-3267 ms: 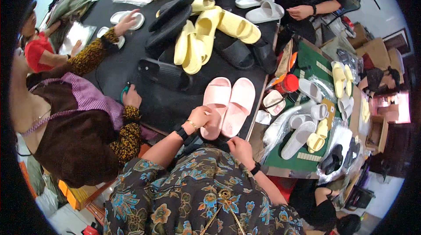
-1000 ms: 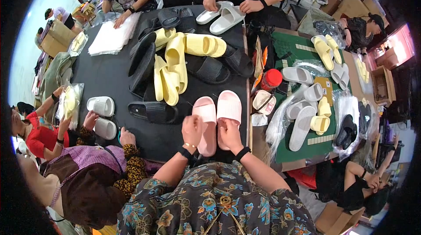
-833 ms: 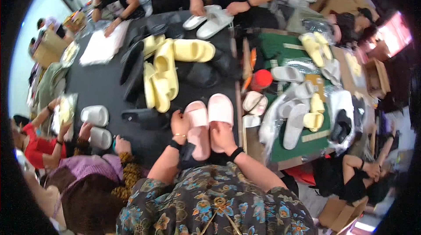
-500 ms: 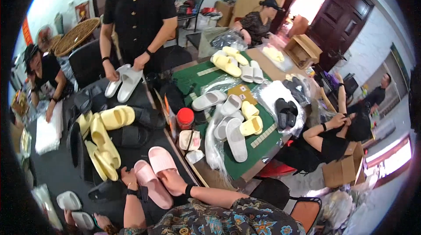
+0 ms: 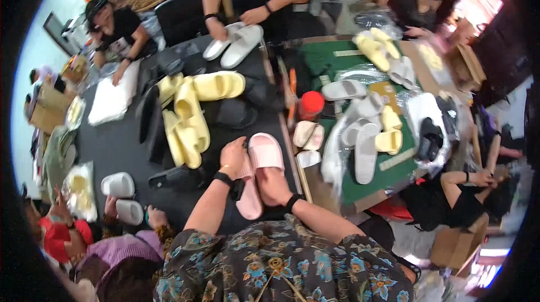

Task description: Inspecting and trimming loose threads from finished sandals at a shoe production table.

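Two pink slide slippers lie side by side at the table's front edge, toes pointing away from me. My left hand (image 5: 232,157) is closed around the outer side of the left pink slipper (image 5: 249,205). On the right pink slipper (image 5: 265,150), my right hand (image 5: 274,187) grips the footbed behind the strap, its fingertips hidden. Beyond my left hand are a pile of yellow slippers (image 5: 192,122) and a black slipper (image 5: 236,113). Another black slipper (image 5: 174,178) lies nearer, to the left.
A person at left handles light grey slippers (image 5: 129,212); another across the table holds a white pair (image 5: 242,46). To the right, a green mat (image 5: 349,189) bears grey, yellow and black slippers. A red-lidded jar (image 5: 311,105) stands by the wooden divider (image 5: 289,155).
My left hand has moved from beside the left pink slipper onto it. My right hand stays on the other slipper. The whole view has swung left, showing more people there.
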`<state>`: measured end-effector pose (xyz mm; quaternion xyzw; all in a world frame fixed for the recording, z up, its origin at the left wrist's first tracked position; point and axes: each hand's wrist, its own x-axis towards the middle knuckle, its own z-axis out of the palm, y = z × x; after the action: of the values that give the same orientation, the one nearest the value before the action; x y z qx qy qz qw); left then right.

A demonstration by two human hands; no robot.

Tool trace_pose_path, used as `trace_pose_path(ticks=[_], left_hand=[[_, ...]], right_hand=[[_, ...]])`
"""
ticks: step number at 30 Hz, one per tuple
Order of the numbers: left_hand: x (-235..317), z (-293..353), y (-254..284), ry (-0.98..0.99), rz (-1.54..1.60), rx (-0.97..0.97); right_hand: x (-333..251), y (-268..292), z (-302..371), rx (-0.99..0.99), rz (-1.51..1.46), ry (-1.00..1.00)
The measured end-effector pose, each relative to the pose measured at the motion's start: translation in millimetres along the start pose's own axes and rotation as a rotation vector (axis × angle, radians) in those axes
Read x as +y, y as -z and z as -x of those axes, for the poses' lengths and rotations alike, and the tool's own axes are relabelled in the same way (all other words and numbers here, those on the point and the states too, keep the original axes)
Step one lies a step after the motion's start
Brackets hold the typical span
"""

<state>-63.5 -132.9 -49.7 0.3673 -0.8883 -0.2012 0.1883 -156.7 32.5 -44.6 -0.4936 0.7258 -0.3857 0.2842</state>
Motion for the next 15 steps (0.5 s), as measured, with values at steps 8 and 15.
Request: trace_pose_path(ticks=[8, 15], left_hand=[[-34.0, -7.3, -19.7, 0.128, -0.255, -0.355], [-30.8, 0.8, -44.0, -0.019, -0.456, -0.215]], right_hand=[[16.0, -34.3, 9.4, 0.013, -0.035, 0.051], [8.6, -12.5, 18.6, 0.047, -0.007, 0.056]])
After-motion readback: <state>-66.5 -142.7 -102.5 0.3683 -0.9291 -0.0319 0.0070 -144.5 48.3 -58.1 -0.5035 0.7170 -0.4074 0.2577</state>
